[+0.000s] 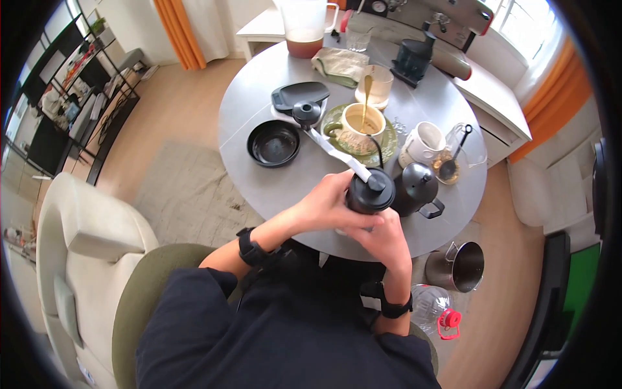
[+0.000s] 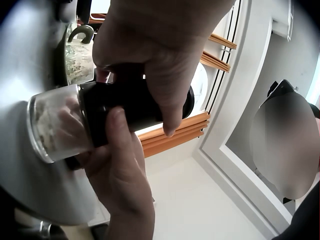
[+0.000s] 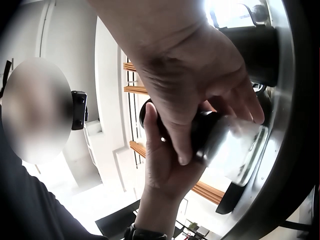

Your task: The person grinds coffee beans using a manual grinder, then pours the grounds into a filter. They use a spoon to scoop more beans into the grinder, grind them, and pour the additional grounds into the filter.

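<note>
A hand coffee grinder with a black body [image 1: 370, 198] stands upright at the table's near edge. Its silver crank arm [image 1: 338, 154] reaches toward the far left and ends in a black knob [image 1: 306, 113]. My left hand [image 1: 322, 206] grips the black upper body from the left. Lower down, my right hand [image 1: 387, 241] holds the grinder where the body meets its clear glass jar [image 2: 52, 125]. Pale bits show inside the jar in the left wrist view. In the right wrist view, the right thumb lies across the black part, and the jar's base is close to the tabletop.
Left of the crank lies a black round dish [image 1: 273, 144]. Beyond the grinder sit a green-patterned cup [image 1: 350, 137] holding a gold spoon and a white mug [image 1: 424, 144]. A black lidded pot [image 1: 416, 188] stands close right. A steel bucket [image 1: 440, 272] and plastic bottle [image 1: 429, 308] are on the floor.
</note>
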